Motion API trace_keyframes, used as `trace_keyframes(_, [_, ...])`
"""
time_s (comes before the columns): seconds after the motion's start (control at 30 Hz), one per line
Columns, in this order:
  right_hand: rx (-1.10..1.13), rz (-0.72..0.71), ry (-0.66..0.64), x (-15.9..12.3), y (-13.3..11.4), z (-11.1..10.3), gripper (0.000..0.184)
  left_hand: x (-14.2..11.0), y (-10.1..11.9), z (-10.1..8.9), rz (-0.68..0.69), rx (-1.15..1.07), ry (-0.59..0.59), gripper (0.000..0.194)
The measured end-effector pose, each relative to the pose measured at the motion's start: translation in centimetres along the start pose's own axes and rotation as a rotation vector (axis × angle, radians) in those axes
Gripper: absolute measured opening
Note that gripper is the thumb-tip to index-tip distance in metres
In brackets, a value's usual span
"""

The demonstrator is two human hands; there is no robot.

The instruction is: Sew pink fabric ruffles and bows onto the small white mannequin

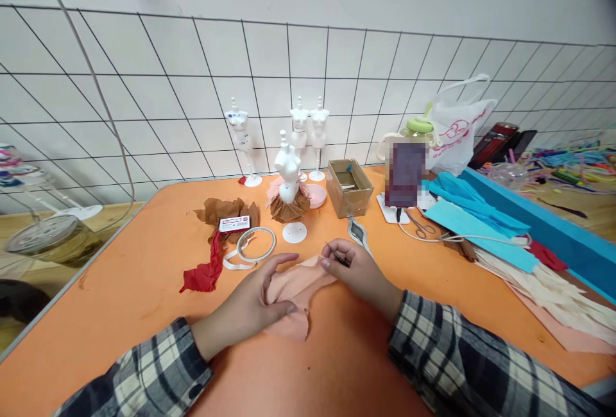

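Observation:
A piece of peach crepe paper (299, 285) is held low over the orange table in front of me. My left hand (255, 301) curves around its left side, the thumb over the near part and the fingers along the far edge. At the paper's upper right corner, my right hand (353, 269) pinches with thumb and forefinger; something small and dark shows inside its curled fingers, too hidden to name. Beyond the hands stands a white mini dress form (287, 170) wearing a brown crumpled paper skirt (289, 206). A roll of tape (256, 245) lies to the left of it.
Left of the tape are red paper (205, 274), brown paper (219, 210) and a small white box (235, 223). Behind are more dress forms (240, 131), a cardboard box (350, 191) and thread snips (357, 232). Right: a phone (405, 173), scissors (423, 229), stacked coloured paper (486, 231).

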State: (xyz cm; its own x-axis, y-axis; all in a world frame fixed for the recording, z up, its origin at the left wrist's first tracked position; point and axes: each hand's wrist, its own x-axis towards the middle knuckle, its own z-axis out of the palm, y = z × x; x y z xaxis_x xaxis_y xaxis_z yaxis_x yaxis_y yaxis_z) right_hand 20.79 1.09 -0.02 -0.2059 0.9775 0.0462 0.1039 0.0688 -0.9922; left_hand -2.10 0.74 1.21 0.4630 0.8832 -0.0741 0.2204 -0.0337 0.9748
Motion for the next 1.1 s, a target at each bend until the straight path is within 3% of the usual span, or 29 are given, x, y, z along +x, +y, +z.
trace_keyframes(0.07, [-0.033, -0.014, 0.016, 0.0, -0.3, -0.4, 0.022, 0.0, 0.6, -0.2, -0.09, -0.111, -0.192, 0.061])
trace_keyframes(0.13, [-0.068, -0.003, 0.021, 0.0, -0.2, -0.5, 0.022, 0.0, 0.9, -0.5, -0.183, -0.207, -0.357, 0.046])
trace_keyframes(0.23, [-0.087, -0.006, 0.055, 0.2, 0.2, -0.5, 0.022, 0.1, 0.9, -0.8, -0.278, -0.268, -0.443, 0.026])
trace_keyframes(0.33, [-0.046, -0.021, 0.118, 0.5, 0.6, -0.5, 0.024, 0.2, 0.3, -0.9, -0.333, -0.345, -0.378, 0.022])
trace_keyframes(0.47, [0.183, 0.095, 0.126, 0.6, 0.5, -0.9, 0.037, 0.6, -0.5, -1.2, -0.373, -0.597, -0.258, 0.022])
trace_keyframes(0.57, [0.254, 0.208, -0.091, 0.1, 0.1, -1.3, 0.041, 0.7, -0.7, -1.3, -0.383, -0.73, -0.235, 0.025])
trace_keyframes(0.77, [0.075, 0.375, -0.514, -0.9, -0.8, -2.1, 0.044, 0.3, -0.4, -0.3, -0.294, -0.745, -0.228, 0.025])
trace_keyframes(0.87, [0.017, 0.372, -0.575, -1.0, -1.0, -1.8, 0.046, 0.3, -0.3, 0.1, -0.285, -0.756, -0.255, 0.026])
trace_keyframes(1.0, [-0.062, 0.321, -0.543, -1.1, -1.0, -1.3, 0.047, 0.4, -0.1, 0.3, -0.322, -0.695, -0.227, 0.03])
trace_keyframes(1.1, [-0.07, 0.328, -0.566, -1.2, -0.7, -1.2, 0.046, 0.5, -0.2, 0.5, -0.269, -0.666, -0.255, 0.029])
